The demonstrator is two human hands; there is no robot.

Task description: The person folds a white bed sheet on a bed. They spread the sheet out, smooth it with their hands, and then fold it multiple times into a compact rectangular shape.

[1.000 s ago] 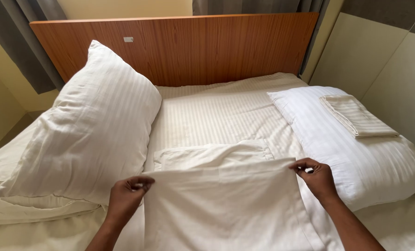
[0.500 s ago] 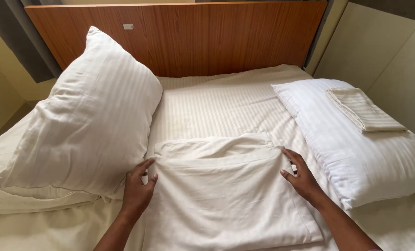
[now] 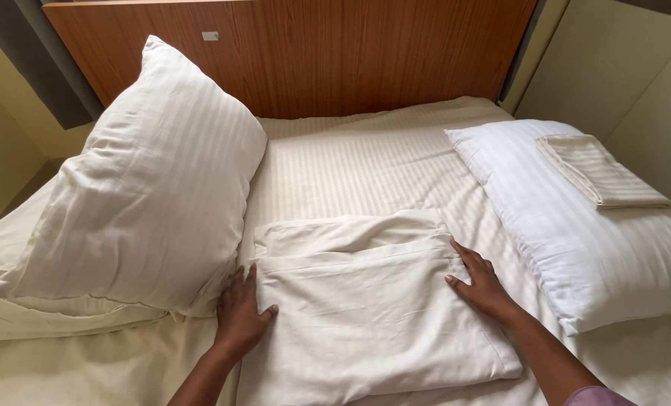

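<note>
On the bed [image 3: 365, 162], covered in a cream striped sheet, a folded cream sheet [image 3: 373, 308] lies flat near the foot end, toward the viewer. Both of the person's bare hands rest on this folded sheet. At its left edge, the left hand [image 3: 241, 312] lies palm down with fingers spread flat, gripping nothing, the thumb reaching onto the cloth. At its right edge, the right hand [image 3: 480, 282] also lies open and flat, fingers pointing toward the sheet's upper right corner, pressing rather than holding. Above the folded sheet, its top layer is bunched into a loose, wrinkled fold.

Left of the folded sheet, a large plump white pillow [image 3: 144, 184] stands tilted, leaning toward the wooden headboard [image 3: 313, 53], its lower corner just beside the left hand. Right of the folded sheet, a second white pillow [image 3: 569, 233] lies flat on the bed, near the right hand but not touching it. On top of that flat pillow sits a small folded striped cloth [image 3: 602, 173]. Beyond the folded sheet, the headboard spans the far end of the bed.
</note>
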